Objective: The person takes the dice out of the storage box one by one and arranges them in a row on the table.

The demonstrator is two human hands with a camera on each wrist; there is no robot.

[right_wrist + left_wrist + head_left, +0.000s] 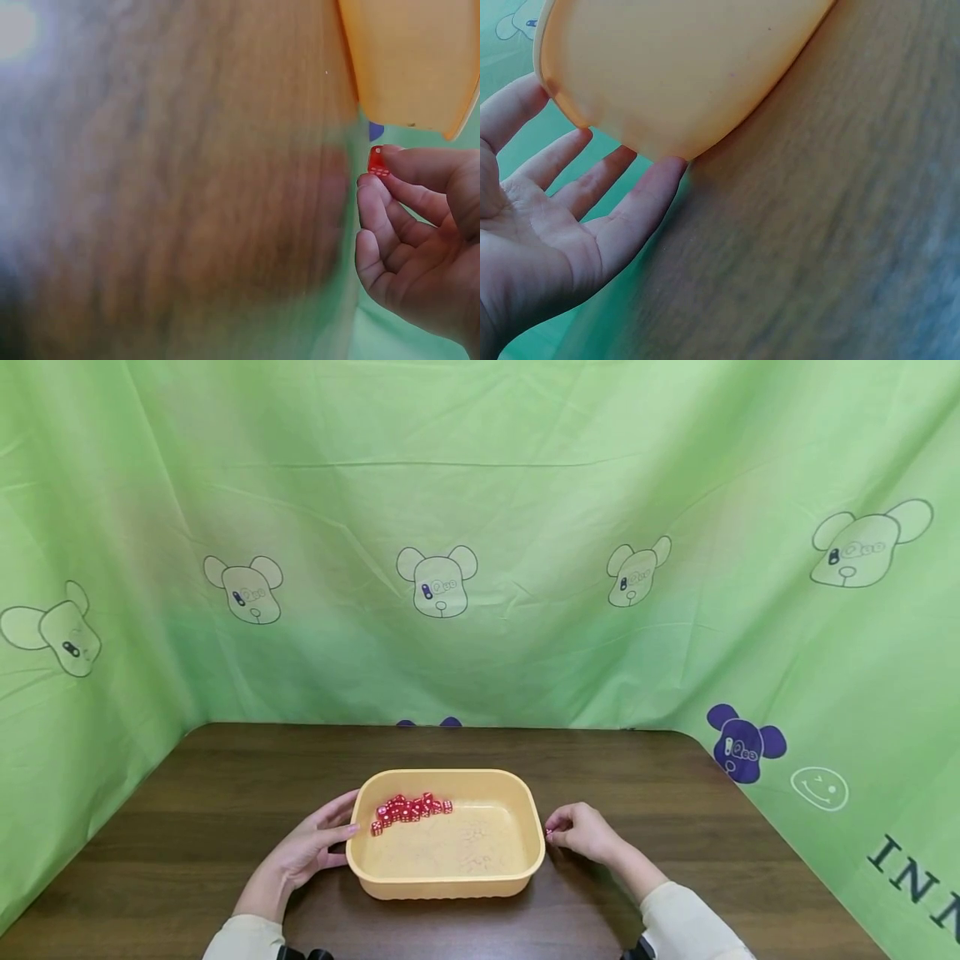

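Note:
A yellow plastic tub (pixel 446 887) sits on the table, with several red dice (pixel 408 810) clustered toward its back left. My left hand (pixel 309 845) holds the tub's left end, thumb at the rim and the other fingers spread along the outer wall; the left wrist view shows the fingertips (pixel 667 169) against that wall. Just outside the right end of the tub, my right hand (pixel 588 833) pinches a single red die (pixel 378 162) between thumb and fingers. White pips show on two faces of this die in the right wrist view.
The dark wood table (pixel 675 793) carries the tub near its front middle. Behind it and along both sides hangs a green curtain (pixel 525 652) printed with bear heads. Pale sleeves (pixel 686 922) cover both forearms.

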